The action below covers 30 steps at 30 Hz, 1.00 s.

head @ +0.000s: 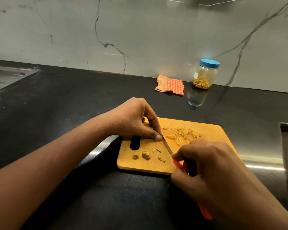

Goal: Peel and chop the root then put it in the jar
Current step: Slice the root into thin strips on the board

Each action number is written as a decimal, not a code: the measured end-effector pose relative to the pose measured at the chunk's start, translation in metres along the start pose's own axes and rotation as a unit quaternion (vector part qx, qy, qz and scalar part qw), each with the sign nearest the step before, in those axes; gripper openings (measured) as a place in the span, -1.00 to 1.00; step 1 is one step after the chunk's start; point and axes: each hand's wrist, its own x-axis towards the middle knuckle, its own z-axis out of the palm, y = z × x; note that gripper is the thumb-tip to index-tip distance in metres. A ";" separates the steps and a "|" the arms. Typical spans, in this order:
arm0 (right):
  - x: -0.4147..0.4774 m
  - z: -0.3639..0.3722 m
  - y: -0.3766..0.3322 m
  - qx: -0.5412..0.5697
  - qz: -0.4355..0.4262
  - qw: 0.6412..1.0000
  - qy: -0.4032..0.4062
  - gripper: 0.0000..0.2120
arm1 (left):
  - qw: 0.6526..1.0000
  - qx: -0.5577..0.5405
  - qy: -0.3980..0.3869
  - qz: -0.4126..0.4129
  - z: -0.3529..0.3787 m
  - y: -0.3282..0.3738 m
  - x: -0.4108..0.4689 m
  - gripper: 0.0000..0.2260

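A wooden cutting board [211,131] lies on the black counter. My left hand [133,120] is curled at the board's upper left, thumb and fingertips pinching something small that stays hidden. My right hand [214,173] grips a red-handled knife [167,146], its blade tip touching the board right beside my left thumb. A pile of chopped yellow root strips [183,133] lies on the board's far side. Brownish root ends and peel scraps [146,154] sit near the board's front left. The jar [204,74] with a blue lid stands shut by the wall, holding chopped strips.
A folded red-checked cloth [170,85] lies left of the jar at the wall. A steel sink drainboard [5,77] is at far left. A shiny steel edge [263,161] runs under the board's right side, with a recess at far right.
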 end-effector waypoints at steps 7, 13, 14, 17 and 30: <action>-0.011 -0.005 0.008 -0.003 -0.003 1.000 0.005 -0.81 | 1.000 -0.005 0.006 -0.007 0.000 0.000 0.000 -0.92; -0.006 0.003 0.009 0.017 -0.008 0.999 0.048 -0.73 | 1.000 -0.003 -0.011 0.006 -0.002 0.000 -0.001 -0.90; -0.005 0.005 0.010 0.017 -0.011 0.998 0.052 -0.72 | 1.000 -0.001 -0.014 0.012 -0.003 0.000 -0.002 -0.90; -0.004 0.005 0.009 0.018 -0.010 0.999 0.042 -0.69 | 1.000 0.006 -0.018 0.022 -0.003 0.000 -0.002 -0.89; -0.002 0.004 0.004 0.014 -0.010 0.999 0.042 -0.73 | 0.999 0.015 -0.022 0.024 -0.003 -0.003 0.000 -0.89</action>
